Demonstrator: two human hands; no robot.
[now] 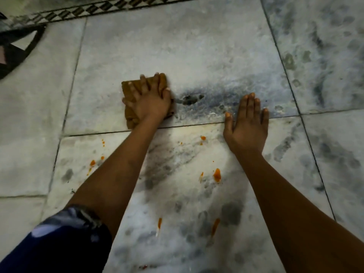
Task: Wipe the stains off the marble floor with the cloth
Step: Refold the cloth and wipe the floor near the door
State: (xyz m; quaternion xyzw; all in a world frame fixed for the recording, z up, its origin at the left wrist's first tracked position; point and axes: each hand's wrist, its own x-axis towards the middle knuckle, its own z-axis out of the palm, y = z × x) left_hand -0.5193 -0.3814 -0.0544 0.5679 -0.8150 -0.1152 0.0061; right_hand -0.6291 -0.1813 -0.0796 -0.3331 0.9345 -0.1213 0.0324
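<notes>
My left hand [150, 99] presses flat on a folded brown cloth [129, 113], which lies on a grey-white marble floor tile [197, 46] above a tile joint. My right hand [248, 123] rests palm down on the floor to the right, fingers together, holding nothing. Orange stains dot the nearer tile: a large blob [217, 174], a streak [215, 226], another streak [159, 223], and small spots at the left [92, 163]. A dark smudge [190, 99] marks the marble just right of the cloth.
A black-and-white patterned border strip [94, 8] runs along the far edge of the floor. A dark curved object [17, 46] sits at the far left. Dark tile joints [285, 62] cross the floor. A blue patterned sleeve [65, 233] covers my left upper arm.
</notes>
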